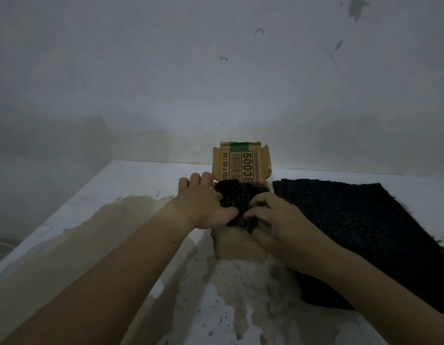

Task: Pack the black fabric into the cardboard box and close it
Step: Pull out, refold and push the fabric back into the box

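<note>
A small cardboard box (237, 246) stands in the middle of the white surface, its printed lid (242, 165) raised upright at the back. A bundle of black fabric (237, 204) fills the box's open top. My left hand (203, 202) lies over the box's left side, its thumb on the fabric and its fingers curled over the far left rim. My right hand (275, 220) presses curled fingers down into the fabric at the box's right side. How far the fabric reaches inside the box is hidden.
A second, flat piece of black fabric (360, 227) lies spread on the surface right of the box, under my right forearm. The white surface (131, 178) has worn brownish patches at the front and left. A grey wall rises just behind the box.
</note>
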The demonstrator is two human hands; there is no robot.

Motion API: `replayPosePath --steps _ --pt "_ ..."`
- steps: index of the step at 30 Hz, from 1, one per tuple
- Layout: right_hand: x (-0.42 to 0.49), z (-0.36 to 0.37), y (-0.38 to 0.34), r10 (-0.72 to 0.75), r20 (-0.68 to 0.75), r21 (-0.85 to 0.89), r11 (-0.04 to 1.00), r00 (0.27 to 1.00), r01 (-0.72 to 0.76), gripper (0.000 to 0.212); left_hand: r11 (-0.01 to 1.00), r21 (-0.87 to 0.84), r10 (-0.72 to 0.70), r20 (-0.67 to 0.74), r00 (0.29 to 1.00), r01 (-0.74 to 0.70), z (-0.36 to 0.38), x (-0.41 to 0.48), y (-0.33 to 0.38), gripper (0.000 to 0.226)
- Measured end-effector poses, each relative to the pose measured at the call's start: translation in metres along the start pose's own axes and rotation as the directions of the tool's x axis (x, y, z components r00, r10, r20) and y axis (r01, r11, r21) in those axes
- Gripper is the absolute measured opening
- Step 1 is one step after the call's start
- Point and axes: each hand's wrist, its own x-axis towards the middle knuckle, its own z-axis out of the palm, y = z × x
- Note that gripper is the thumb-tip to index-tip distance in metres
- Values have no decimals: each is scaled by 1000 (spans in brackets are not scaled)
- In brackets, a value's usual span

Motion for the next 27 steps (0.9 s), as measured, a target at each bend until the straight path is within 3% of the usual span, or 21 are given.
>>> replayPosePath --steps 3,7,12,16,21,27 --pt "15 2 -10 106 131 -134 987 986 -88 42 999 -41 -21 127 992 27 -4 7 2 81" --pt "28 -1 -20 173 230 -256 960 958 -112 41 986 -167 11 193 981 22 -7 8 1 80" --pt "13 0 -16 169 270 -314 946 948 -79 39 879 -468 140 77 987 -88 -14 -13 -9 45" --pt "9 -3 -11 143 271 -179 979 952 -96 33 898 -426 143 39 989 -112 -17 -19 -18 36" --pt "4 -18 -10 113 51 135 984 992 -119 16 897 -442 77 124 989 -15 -22 -11 -12 30" --pt "6 -12 -16 77 112 -15 997 991 -75 26 994 -113 13 214 977 11 -32 3 13 33"
